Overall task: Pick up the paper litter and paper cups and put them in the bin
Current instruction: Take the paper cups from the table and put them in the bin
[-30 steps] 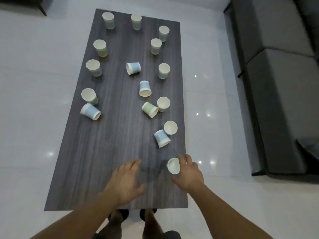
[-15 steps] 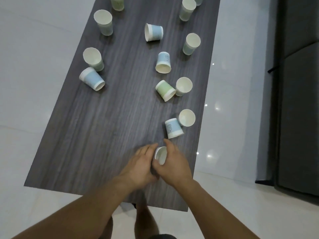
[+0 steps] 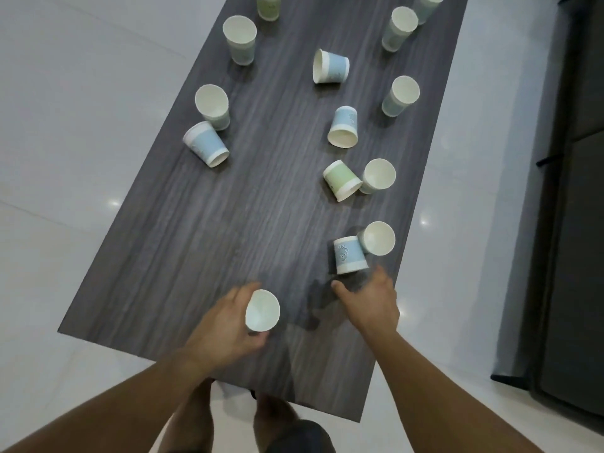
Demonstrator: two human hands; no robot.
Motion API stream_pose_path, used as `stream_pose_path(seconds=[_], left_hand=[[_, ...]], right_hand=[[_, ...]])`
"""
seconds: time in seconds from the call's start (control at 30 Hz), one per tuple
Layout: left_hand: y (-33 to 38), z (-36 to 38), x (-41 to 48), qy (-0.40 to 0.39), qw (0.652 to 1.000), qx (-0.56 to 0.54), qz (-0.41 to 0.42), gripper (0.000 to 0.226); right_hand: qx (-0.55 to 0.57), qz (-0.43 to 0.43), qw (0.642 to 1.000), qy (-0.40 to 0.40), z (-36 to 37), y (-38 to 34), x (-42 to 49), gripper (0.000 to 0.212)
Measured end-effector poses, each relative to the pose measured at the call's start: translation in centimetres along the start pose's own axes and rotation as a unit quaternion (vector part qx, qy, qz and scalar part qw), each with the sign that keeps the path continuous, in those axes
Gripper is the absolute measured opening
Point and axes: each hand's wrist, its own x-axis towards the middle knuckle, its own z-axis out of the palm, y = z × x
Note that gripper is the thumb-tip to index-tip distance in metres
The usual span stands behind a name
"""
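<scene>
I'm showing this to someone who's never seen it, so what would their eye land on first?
A long dark wood-grain table strewn with paper cups, some upright, some tipped like the green cup right of centre. At the near edge the left hand grips a white cup, and the right hand is open just short of a tipped blue cup.

A head-worn camera is looking steeply down over the left hand (image 3: 225, 328) and right hand (image 3: 369, 305). The surface (image 3: 212, 240) is stretching away beyond them.
</scene>
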Motion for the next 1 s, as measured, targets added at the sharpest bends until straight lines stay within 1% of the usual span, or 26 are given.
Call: stream_pose_path(seconds=[0.1,0.2,0.3,0.37,0.4,0.47,0.5,0.57,0.63,0.7,0.8,0.9,1.0], left_hand=[[-1.7,0.3,-1.3,0.013,0.999,-0.01,-0.03,0.085],[-2.8,0.6,-2.2,0.041,0.997,-0.037,-0.055,0.082],[-3.4,0.6,-3.1,0.067,0.993,-0.064,-0.076,0.081],[-3.5,0.0,-4.0,0.08,0.988,-0.087,-0.095,0.08],[-3.4,-0.5,-4.6,0.089,0.986,-0.098,-0.104,0.079],[-3.3,-1.7,-5.9,0.114,0.979,-0.12,-0.118,0.075],[-3.3,-2.5,-6.7,0.126,0.976,-0.128,-0.123,0.074],[-3.3,-4.4,-8.6,0.145,0.972,-0.129,-0.134,0.073],[-3.6,-6.4,-11.0,0.159,0.967,-0.13,-0.152,0.074],[-4.0,-8.3,-14.2,0.175,0.96,-0.145,-0.165,0.075],[-5.6,-11.4,-19.2,0.182,0.958,-0.134,-0.175,0.082],[-8.7,-14.7,-24.5,0.187,0.957,-0.128,-0.181,0.085],[-12.9,-18.0,-30.3,0.226,0.944,-0.147,-0.19,0.084]], right_hand=[[0.082,0.06,0.995,0.006,1.7,-0.1,2.3,0.091],[0.186,0.085,0.979,0.012,3.1,-0.9,4.1,0.082],[0.192,0.078,0.978,0.006,4.3,-1.6,4.0,0.068],[0.173,0.068,0.983,-0.007,4.5,-2.1,2.4,0.066],[0.15,0.048,0.987,-0.013,4.3,-2.3,1.2,0.066],[0.083,-0.026,0.996,-0.024,3.9,-2.9,-1.4,0.069],[0.062,-0.075,0.995,-0.031,3.7,-3.3,-2.7,0.07],[0.041,-0.179,0.982,-0.053,3.1,-4.7,-5.5,0.071],[-0.004,-0.266,0.96,-0.09,2.4,-6.6,-8.4,0.079],[-0.076,-0.339,0.929,-0.129,1.5,-8.8,-11.5,0.084],[-0.151,-0.413,0.884,-0.16,0.8,-12.6,-16.7,0.078],[-0.206,-0.467,0.845,-0.157,1.6,-16.5,-23.0,0.068],[-0.246,-0.527,0.802,-0.133,3.6,-21.1,-30.1,0.06]])
